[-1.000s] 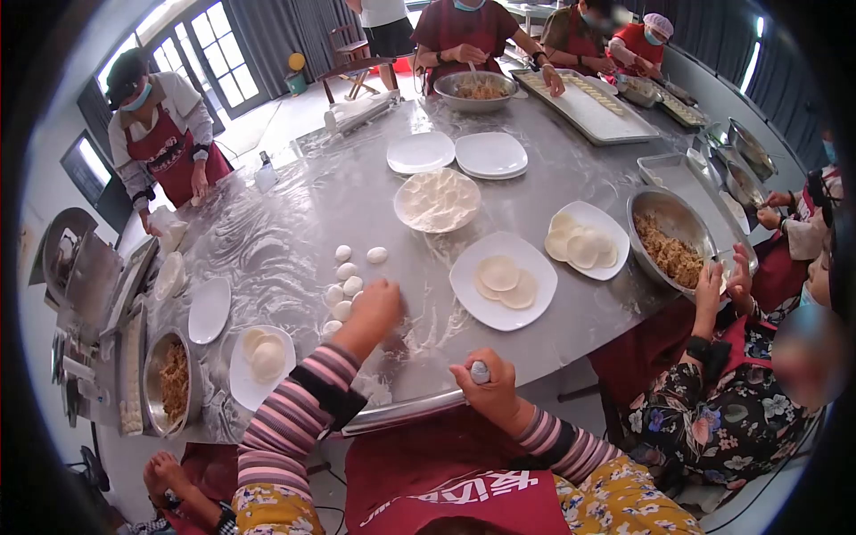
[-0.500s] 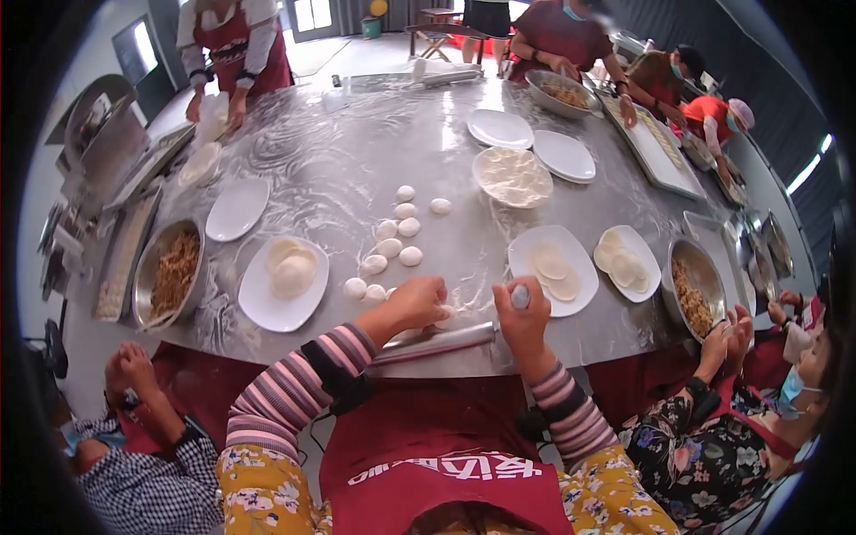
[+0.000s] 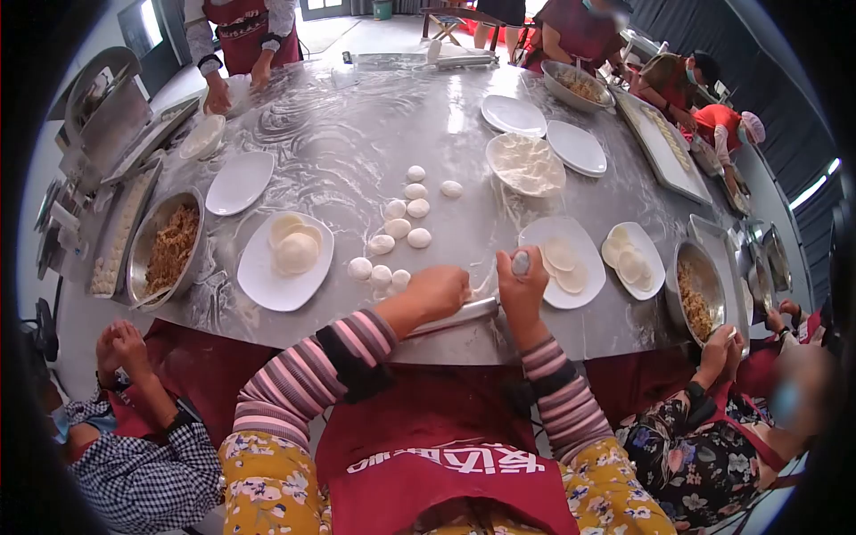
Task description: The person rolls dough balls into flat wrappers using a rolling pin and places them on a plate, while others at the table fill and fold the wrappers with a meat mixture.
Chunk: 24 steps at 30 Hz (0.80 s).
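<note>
1. Where the surface (image 3: 357, 125) curves at its near-left edge, a bowl of filling (image 3: 165, 254) sits beside a white plate (image 3: 259, 285).
2. Dough balls (image 3: 385, 242) lie just left of the left hand (image 3: 437, 291). Its fingers curl over the rolling pin (image 3: 465, 311) at the near edge, but their grip cannot be told.
3. The right hand (image 3: 522, 285) has its fingers clamped on the pin's end.

dough balls (image 3: 399, 227) - white | rolling pin (image 3: 464, 310) - silver | sleeve (image 3: 308, 379) - pink-striped

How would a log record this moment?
left hand: on rolling pin | right hand: gripping pin's end | beside: dough balls, plate of wrappers
</note>
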Each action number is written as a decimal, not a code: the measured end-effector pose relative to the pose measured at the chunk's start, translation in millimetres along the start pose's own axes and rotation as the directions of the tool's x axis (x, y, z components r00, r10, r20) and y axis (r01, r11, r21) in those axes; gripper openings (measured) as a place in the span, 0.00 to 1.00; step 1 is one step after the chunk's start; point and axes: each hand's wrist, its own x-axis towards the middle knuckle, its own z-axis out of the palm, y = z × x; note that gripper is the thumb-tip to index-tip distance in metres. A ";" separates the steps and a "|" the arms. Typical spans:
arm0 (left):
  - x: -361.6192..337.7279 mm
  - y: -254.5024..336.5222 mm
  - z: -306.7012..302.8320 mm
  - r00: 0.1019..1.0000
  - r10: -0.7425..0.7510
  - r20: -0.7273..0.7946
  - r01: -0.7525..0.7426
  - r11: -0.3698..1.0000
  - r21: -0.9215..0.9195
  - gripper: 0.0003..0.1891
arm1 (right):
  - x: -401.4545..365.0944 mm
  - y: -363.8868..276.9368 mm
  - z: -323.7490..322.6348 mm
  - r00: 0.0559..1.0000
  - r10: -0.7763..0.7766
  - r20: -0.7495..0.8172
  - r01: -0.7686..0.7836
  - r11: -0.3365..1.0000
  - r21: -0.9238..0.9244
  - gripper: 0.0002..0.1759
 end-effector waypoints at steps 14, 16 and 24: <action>-15.9 -26.4 -32.6 0.972 0.193 -0.133 -0.153 0.952 0.264 0.14 | -53.0 4.5 -45.6 0.975 0.206 0.089 -0.219 0.959 0.178 0.13; -6.4 -16.9 -22.9 0.967 0.206 -0.151 -0.182 0.971 0.156 0.13 | -54.5 3.8 -47.4 0.973 0.212 0.095 -0.226 0.958 0.177 0.13; 5.3 -3.8 -2.9 0.995 0.031 0.092 -0.028 0.999 -0.032 0.11 | -26.0 5.6 -20.1 1.000 0.026 -0.010 -0.026 1.000 0.012 0.13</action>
